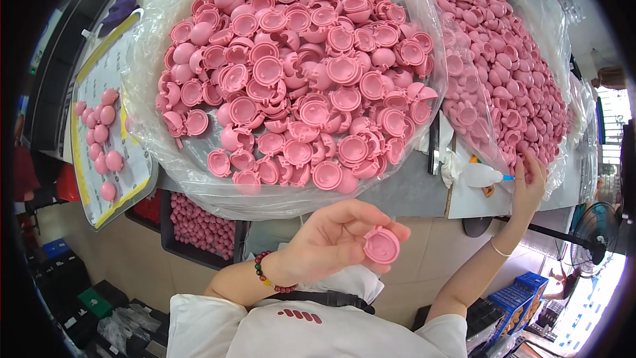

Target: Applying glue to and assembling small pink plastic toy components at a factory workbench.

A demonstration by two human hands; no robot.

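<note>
1. From where I stand, the person's left hand (334, 235) is raised in front of the chest, thumb and fingers closed around one pink shell (382, 248), its round hollow face turned up.
2. The right hand (530, 179) reaches out to the near edge of the right-hand heap of pink shells (500, 66), fingers bent toward the pieces; I can't tell whether they grip one.
3. Just beside that hand lies a white bottle (480, 176), its blue tip pointing toward the fingers.
4. A beaded bracelet (260, 270) circles the left wrist, and a pale bangle (500, 248) sits on the right forearm.
5. Beyond the left hand, a large heap of open pink shells (298, 83) spreads over clear plastic (199, 200) on the grey table (414, 192). A crumpled white tissue (452, 169) lies between this heap and the bottle.
6. Over to the left, a yellow-edged board (130, 176) carries a loose cluster of round pink pieces (114, 160).
7. Below the table edge, a dark bin (189, 258) holds many small pink balls (202, 225).
8. Farther off, a fan (593, 232) stands at the right, with blue boxes (520, 301) below it.
</note>
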